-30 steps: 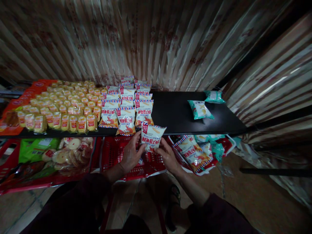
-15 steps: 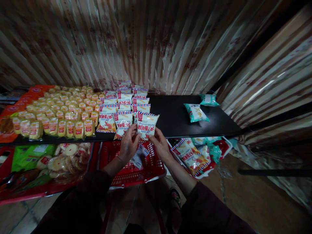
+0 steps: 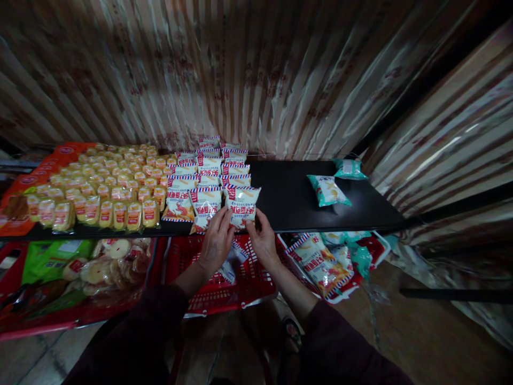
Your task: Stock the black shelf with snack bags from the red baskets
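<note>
A white snack bag [image 3: 242,199] with red lettering and a striped top edge stands at the front of the black shelf [image 3: 280,184]. My left hand [image 3: 217,239] closes on its lower left edge, and the fingers also overlap the neighbouring snack bag [image 3: 205,202]. On the opposite side, my right hand [image 3: 263,238] grips the lower right edge, thumb in front. Matching bags [image 3: 209,164] stand in rows behind and to the left. Below my hands, a red basket [image 3: 188,291] contains a bluish-white packet [image 3: 228,269].
Small yellow packaged cakes [image 3: 120,179] and orange packs [image 3: 66,155] fill the shelf's left. Two green-and-white bags [image 3: 327,190] lie at right. Beneath, a red crate [image 3: 52,325] holds round snacks, and another basket [image 3: 379,247] holds more bags [image 3: 320,262]. A striped curtain [image 3: 224,69] hangs behind.
The held bag has moved slightly down against its row. My left hand has shifted its fingers flatter along the bag's edge. The whole view has shifted a little.
</note>
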A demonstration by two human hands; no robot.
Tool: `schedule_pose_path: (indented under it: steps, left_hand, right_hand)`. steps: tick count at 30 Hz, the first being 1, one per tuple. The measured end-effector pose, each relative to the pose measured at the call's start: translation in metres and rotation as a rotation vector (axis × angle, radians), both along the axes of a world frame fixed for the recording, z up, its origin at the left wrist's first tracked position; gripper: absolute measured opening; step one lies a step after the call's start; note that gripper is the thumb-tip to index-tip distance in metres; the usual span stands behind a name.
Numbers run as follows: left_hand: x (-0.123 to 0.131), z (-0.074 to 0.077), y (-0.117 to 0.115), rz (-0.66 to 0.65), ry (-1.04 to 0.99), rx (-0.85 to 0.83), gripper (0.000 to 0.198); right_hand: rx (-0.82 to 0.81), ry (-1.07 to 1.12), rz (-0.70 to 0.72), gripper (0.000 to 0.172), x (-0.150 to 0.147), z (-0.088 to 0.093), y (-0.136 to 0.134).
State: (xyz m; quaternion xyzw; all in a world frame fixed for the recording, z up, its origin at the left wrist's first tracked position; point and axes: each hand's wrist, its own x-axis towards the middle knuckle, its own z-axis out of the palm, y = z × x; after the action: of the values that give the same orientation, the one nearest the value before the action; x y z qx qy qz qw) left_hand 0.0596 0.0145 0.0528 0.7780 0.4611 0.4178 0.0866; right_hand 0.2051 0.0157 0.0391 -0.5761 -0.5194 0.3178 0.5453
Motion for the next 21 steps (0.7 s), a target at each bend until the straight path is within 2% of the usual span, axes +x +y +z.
schedule_pose_path:
  steps: [5,10,15,21]
  left_hand:
    - [0.0003,-0.0015,-0.0001,0.02,0.08,0.078,0.048]
    - [0.001,-0.0013,-0.001,0.016,0.086,0.067,0.051]
    - [0.0026,-0.0007,-0.004,0.011,0.089,0.072,0.054]
    - [0.0045,-0.0055,-0.0035,0.011,0.125,0.056,0.056]
  right_hand:
    - [0.019,-0.097,-0.031,0.051,-0.0001,0.001,-0.0003]
    - [0.035,-0.089,-0.026,0.05,-0.0011,0.0027,-0.0016]
    - [0.071,-0.112,-0.023,0.058,-0.0029,0.002,-0.0037]
    - [0.107,-0.323,-0.077,0.052,-0.0054,0.0022,-0.0052]
